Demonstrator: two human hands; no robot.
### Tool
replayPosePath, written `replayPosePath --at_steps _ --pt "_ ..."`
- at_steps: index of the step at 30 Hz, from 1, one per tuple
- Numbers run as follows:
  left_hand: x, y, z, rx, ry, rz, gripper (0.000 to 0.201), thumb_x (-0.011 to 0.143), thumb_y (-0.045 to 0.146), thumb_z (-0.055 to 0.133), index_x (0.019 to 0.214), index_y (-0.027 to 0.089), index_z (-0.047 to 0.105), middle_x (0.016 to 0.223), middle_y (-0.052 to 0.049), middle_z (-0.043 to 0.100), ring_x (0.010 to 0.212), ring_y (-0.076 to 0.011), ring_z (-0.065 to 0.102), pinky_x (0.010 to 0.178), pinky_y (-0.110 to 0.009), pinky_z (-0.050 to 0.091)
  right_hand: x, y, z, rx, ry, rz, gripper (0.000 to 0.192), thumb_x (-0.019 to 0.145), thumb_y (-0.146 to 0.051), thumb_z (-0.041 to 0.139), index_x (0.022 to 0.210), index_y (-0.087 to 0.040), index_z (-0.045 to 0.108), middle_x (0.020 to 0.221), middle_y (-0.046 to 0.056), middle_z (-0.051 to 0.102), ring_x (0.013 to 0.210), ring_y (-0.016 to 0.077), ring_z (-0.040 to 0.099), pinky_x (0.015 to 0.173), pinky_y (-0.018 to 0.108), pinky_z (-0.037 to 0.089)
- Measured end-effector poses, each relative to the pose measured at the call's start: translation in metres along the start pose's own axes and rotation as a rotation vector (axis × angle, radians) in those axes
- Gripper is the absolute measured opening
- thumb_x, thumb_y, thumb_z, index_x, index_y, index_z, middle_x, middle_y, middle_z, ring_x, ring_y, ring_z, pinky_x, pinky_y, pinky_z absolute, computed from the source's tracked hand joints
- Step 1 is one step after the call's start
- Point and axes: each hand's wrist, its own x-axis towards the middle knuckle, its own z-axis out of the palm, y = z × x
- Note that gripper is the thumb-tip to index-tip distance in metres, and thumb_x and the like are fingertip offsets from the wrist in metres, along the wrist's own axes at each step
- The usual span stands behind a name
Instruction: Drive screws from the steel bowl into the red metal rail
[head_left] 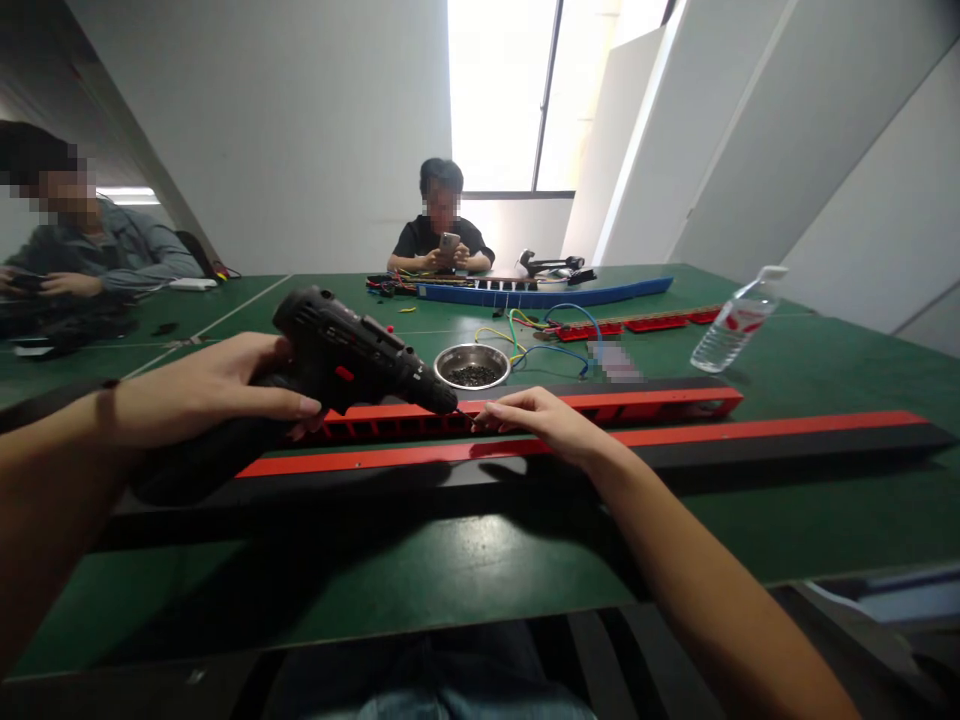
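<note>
My left hand point(229, 385) is wrapped round the grip of a black cordless drill point(352, 355), which points to the right and slightly down. A thin bit sticks out of the drill's chuck point(435, 390). At its tip, the fingers of my right hand point(536, 412) are pinched together; whatever they hold is too small to make out. Under both hands lies a long red and black bar point(675, 432). Just behind it is a second red and black bar point(637, 402) with open slots along its side.
A metal bowl point(442, 372) of small dark screws stands behind the bars. Beyond it are loose coloured wires point(517, 335), red strips point(652, 322) and a blue bar point(540, 297). A water bottle point(733, 330) stands at right. Two people sit across the green table point(480, 570).
</note>
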Motion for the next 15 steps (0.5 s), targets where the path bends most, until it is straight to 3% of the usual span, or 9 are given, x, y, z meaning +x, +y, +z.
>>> replayPosePath --at_steps 3,7,15 --pt "0.007 0.022 -0.001 -0.06 -0.061 -0.04 0.049 0.062 0.008 0.087 0.109 0.009 0.077 0.089 -0.007 0.079 0.072 -0.0235 0.074 0.06 -0.028 0.059 -0.002 -0.003 0.002 0.021 -0.057 0.035 0.049 0.085 -0.06 0.072 0.098 -0.014 0.082 0.101 0.012 0.078 0.099 0.0255 0.071 0.095 0.039 0.052" --pt "0.015 0.048 0.005 -0.148 -0.017 -0.093 0.072 0.053 -0.022 0.072 0.119 0.009 0.073 0.113 -0.005 0.078 0.096 -0.0223 0.075 0.074 -0.023 0.058 -0.002 -0.003 0.003 0.1 -0.13 0.069 0.052 0.083 -0.063 0.073 0.094 -0.013 0.081 0.1 0.013 0.078 0.099 0.0259 0.072 0.098 0.04 0.052" --pt "0.028 0.081 0.014 -0.123 0.036 -0.211 0.056 0.064 -0.027 0.053 0.111 -0.003 0.072 0.103 -0.003 0.078 0.111 -0.0251 0.072 0.082 -0.019 0.053 0.002 0.009 -0.001 0.105 -0.151 0.123 0.053 0.084 -0.066 0.069 0.093 -0.014 0.08 0.098 0.011 0.078 0.095 0.0236 0.073 0.085 0.033 0.054"
